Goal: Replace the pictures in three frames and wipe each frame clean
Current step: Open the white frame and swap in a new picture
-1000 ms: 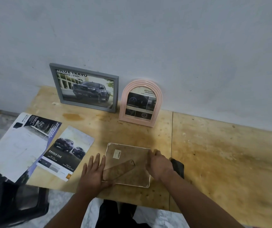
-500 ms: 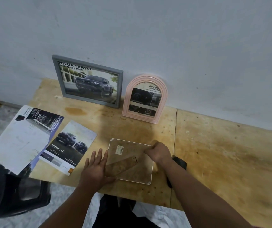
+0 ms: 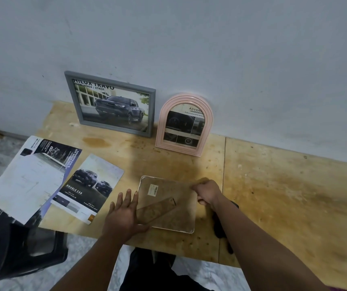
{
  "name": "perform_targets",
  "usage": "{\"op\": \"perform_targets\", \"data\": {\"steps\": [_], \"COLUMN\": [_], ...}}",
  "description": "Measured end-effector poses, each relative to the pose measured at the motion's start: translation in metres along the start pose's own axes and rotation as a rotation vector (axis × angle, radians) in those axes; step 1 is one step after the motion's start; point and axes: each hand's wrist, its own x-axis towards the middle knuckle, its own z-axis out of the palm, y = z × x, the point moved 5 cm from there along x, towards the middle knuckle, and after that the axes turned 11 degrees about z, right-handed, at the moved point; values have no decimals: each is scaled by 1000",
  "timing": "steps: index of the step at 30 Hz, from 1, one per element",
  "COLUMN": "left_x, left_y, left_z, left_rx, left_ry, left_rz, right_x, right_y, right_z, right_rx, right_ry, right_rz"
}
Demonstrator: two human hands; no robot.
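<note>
A white-rimmed picture frame (image 3: 174, 217) lies face down near the table's front edge, its brown backing and fold-out stand facing up. My left hand (image 3: 124, 215) lies flat with straight fingers against the frame's left edge, the thumb on the stand's lower end. At the frame's upper right edge my right hand (image 3: 207, 192) has its fingers curled onto the rim. A grey frame (image 3: 113, 103) with a pickup picture and a pink arched frame (image 3: 185, 124) lean upright against the wall behind.
Two car brochures (image 3: 88, 190) (image 3: 32, 175) lie at the left, one hanging over the table edge. A black cloth (image 3: 221, 227) shows under my right forearm. A dark chair (image 3: 17, 248) stands at lower left. The plywood table (image 3: 284, 196) stretches right.
My right hand has slid from the middle of the frame's right edge up toward its upper right corner. My left hand has stayed flat at the left edge.
</note>
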Motion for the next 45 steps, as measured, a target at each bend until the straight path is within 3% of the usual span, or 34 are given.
{"op": "perform_targets", "data": {"steps": [9,18,28,33,37,45], "left_x": [-2,-3,-1,0,2,11], "left_y": [3,4,3,0,-1,-7], "left_z": [-7,-8,-11,-12,-10,-6], "left_rx": [-42,-34,-119,-136,-161,-198], "left_ry": [-5,4,-12,-23,-13,-89], "left_rz": [-3,8,18,17,28,13], "right_x": [-3,-3,-15,-27,-45,-32], "right_y": [12,32,36,33,30,43], "right_z": [-5,6,3,-15,-37,-156], "right_rx": [180,144,211,336,467,618], "right_ry": [-102,138,19,59,-95,284], "right_rz": [50,-43,9,-67,-119,-117]}}
